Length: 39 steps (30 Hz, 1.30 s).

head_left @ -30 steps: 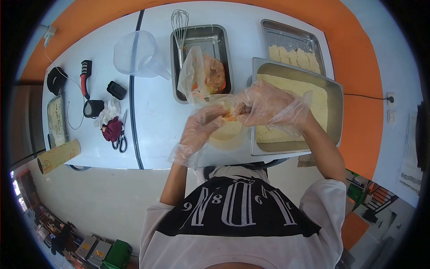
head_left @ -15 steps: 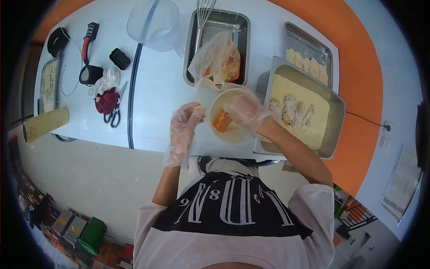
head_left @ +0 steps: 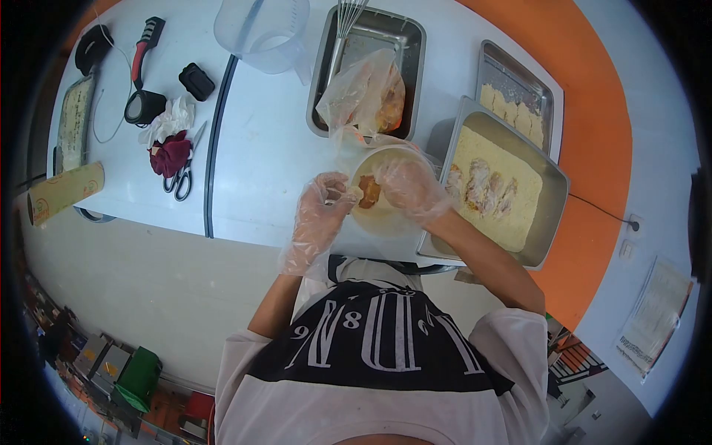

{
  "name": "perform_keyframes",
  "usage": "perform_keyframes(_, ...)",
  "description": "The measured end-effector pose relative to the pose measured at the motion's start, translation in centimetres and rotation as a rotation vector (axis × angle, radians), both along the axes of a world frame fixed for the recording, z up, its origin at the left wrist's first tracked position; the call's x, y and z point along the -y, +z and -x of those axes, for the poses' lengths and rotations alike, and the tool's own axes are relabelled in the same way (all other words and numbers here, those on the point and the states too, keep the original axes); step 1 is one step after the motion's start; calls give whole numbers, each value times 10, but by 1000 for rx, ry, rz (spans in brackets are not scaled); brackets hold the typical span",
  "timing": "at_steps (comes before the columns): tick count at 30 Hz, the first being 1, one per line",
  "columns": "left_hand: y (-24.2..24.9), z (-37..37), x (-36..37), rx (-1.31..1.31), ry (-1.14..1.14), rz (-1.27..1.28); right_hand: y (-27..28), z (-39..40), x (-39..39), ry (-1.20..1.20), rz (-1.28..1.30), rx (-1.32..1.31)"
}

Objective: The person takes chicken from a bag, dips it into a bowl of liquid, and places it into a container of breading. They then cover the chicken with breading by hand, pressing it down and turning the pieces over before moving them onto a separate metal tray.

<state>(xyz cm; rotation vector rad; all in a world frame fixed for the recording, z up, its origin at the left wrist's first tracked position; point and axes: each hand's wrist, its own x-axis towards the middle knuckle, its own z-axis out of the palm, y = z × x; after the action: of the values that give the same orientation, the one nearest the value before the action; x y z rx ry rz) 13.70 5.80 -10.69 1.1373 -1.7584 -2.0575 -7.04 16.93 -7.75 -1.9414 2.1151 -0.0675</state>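
Both my hands wear clear plastic gloves. My right hand (head_left: 409,188) is over a pale round bowl (head_left: 389,224), its fingers closed at the edge of an orange-brown piece of marinated chicken (head_left: 368,191). At the bowl's left rim, my left hand (head_left: 320,222) has its thumb and fingers pinched together, close beside the chicken; what they pinch is too small to make out. Behind the bowl, a clear plastic bag (head_left: 363,89) of orange-coated chicken rests in a metal tray (head_left: 314,111), its lower edge reaching the bowl.
Right of the bowl stands a deep metal pan (head_left: 555,215) of pale flour with several coated pieces (head_left: 486,189). Behind it is another metal tray (head_left: 549,104). A whisk (head_left: 341,33) leans in the middle tray. A clear jug (head_left: 271,44), scissors (head_left: 180,178) and a maroon cloth (head_left: 170,153) lie leftward.
My left hand has moved right to the bowl's rim, its fingertips now beside the chicken. The chicken piece shows higher and smaller. The camera view has shifted slightly.
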Motion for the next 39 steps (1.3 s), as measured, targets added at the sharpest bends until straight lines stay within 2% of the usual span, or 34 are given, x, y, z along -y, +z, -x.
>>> perform_keyframes(2,0,0,1,-7,-11,-6,42,-2,7,128,-203,-329)
perform_keyframes(3,1,1,2,-15,-4,-59,51,1,3,129,-206,-329)
perform_keyframes(5,2,2,2,-25,0,-116,62,10,-8,46,4,-179)
perform_keyframes(8,5,2,3,-71,1,-99,60,0,-24,-3,-14,-60)
perform_keyframes(9,6,2,3,-75,22,-131,52,-4,-27,-5,-16,-62)
perform_keyframes(11,5,3,2,-81,42,-163,19,-18,-34,56,-226,32)
perform_keyframes(12,3,2,3,-91,37,-168,-2,-22,-41,56,-226,32)
perform_keyframes(14,2,0,2,-95,34,-176,-36,-30,-52,-97,-246,235)
perform_keyframes(15,4,1,3,-95,27,-164,-39,-34,-51,-94,-248,238)
perform_keyframes(17,5,0,3,-95,20,-149,-44,-41,-48,-130,-12,208)
perform_keyframes(20,3,2,3,-80,18,-158,-31,-43,-38,-211,-96,280)
perform_keyframes(23,2,1,3,-92,20,-118,-80,-41,-63,-99,23,170)
perform_keyframes(24,3,1,3,-90,14,-125,-69,-41,-55,-101,21,168)
perform_keyframes(26,5,2,5,-89,6,-132,-33,-42,-28,-437,-290,462)
perform_keyframes(35,3,4,8,-101,8,-147,-43,-44,-21,-434,-165,545)
perform_keyframes(39,9,5,10,-68,-21,-122,20,-27,-2,-579,-317,703)
